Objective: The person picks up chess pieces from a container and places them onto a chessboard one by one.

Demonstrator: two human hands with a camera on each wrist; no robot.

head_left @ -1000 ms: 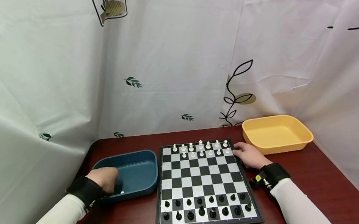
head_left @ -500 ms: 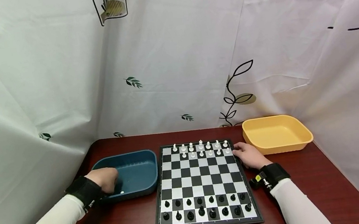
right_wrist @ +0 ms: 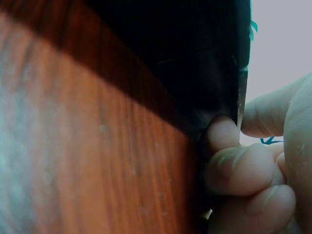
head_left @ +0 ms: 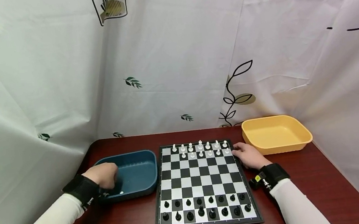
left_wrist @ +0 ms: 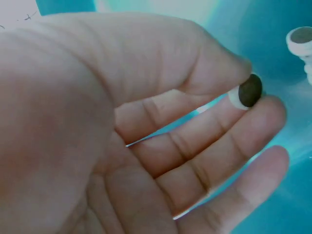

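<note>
The left hand point(head_left: 103, 175) is inside the blue tray point(head_left: 138, 159), at its near left corner. The left wrist view shows thumb and forefinger pinching a small white chess piece point(left_wrist: 247, 91) by its dark round base, with the other fingers point(left_wrist: 229, 151) loosely curled under it. A second white piece point(left_wrist: 301, 41) lies on the tray floor just beyond the fingertips, apart from the hand; in the head view it shows as a pale dot point(head_left: 122, 191) near the tray's front wall.

The right hand point(head_left: 247, 155) rests at the right edge of the chessboard point(head_left: 202, 179), near its far corner. In the right wrist view its fingers point(right_wrist: 229, 134) curl against the board's dark rim point(right_wrist: 195, 73), gripping that edge, with the red-brown surface point(right_wrist: 73, 146) below.

The board lies between the two hands on the surface. White pieces point(head_left: 200, 149) stand in two rows along the far side, though the leftmost squares of the second row look bare. Black pieces point(head_left: 206, 205) fill two rows on the near side. The pinched piece is well apart from the board, off to its left, over the tray.

A yellow tray point(head_left: 303, 136) sits to the right of the board, just beyond the right hand and not touched by it. Both forearms wear white sleeves with black wrist straps. A pale curtain point(head_left: 171, 52) printed with leaves hangs behind the surface.
</note>
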